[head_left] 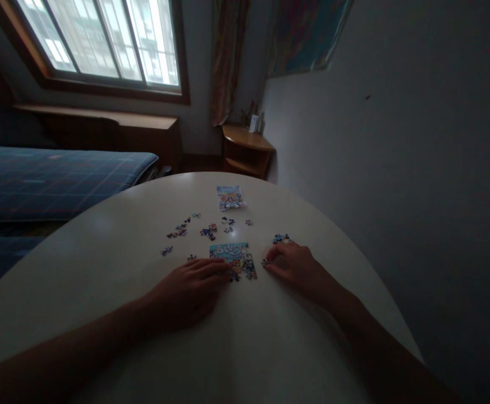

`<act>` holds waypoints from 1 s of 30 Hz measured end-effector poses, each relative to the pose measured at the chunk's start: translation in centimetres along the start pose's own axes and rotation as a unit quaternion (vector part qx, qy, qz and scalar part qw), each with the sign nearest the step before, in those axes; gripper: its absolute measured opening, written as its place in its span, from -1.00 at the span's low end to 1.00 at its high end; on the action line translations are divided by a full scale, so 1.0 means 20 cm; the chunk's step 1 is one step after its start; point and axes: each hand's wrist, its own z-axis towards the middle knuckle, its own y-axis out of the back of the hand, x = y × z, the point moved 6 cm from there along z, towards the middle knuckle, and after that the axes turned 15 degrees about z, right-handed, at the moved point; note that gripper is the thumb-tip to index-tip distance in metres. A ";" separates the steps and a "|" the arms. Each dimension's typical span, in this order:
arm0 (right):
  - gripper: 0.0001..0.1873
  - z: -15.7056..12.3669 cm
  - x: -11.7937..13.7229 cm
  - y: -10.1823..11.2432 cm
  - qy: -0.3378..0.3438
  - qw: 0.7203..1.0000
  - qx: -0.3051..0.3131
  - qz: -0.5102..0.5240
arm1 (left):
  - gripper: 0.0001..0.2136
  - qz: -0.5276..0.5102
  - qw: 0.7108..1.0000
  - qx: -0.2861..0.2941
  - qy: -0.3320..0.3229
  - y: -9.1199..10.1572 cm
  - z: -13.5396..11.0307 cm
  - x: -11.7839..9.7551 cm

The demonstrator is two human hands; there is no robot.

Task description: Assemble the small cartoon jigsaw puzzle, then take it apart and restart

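A partly joined jigsaw puzzle with a light blue top strip and lettering lies flat on the white round table. My left hand rests over its lower left part, fingers stretched out flat and covering some of it. Just right of the puzzle, my right hand pinches a small puzzle piece between thumb and fingertips, close to the tabletop. Beyond the right hand's knuckles sits a small cluster of blue puzzle pieces, partly hidden by the hand.
Several loose pieces are scattered left of and beyond the puzzle, with a joined clump among them. A printed packet lies farther back. A plaid-covered bed is left of the table; a wall stands right.
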 end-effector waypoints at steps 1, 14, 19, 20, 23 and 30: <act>-0.90 0.00 0.01 0.00 -0.005 1.000 0.001 0.005 | -0.62 0.000 1.000 0.003 0.001 0.00 0.00 0.00; -0.80 -0.06 0.15 -0.07 0.002 0.975 0.013 0.220 | -0.63 -0.017 1.000 -0.009 -0.001 0.01 0.00 0.00; -0.81 -0.09 0.20 -0.18 0.004 0.963 0.034 0.267 | -0.62 -0.018 1.000 -0.014 -0.002 0.01 0.01 -0.01; -0.81 -0.09 0.21 -0.19 0.005 0.963 0.035 0.267 | -0.62 -0.017 1.000 -0.012 -0.003 0.01 0.01 -0.01; -0.82 -0.09 0.22 -0.20 0.022 0.973 0.024 0.226 | -0.64 -0.012 1.000 -0.007 -0.002 0.01 0.02 -0.01; -0.83 -0.08 0.24 -0.20 0.078 0.989 0.012 0.122 | -0.61 -0.019 1.000 -0.013 0.001 0.00 0.01 0.00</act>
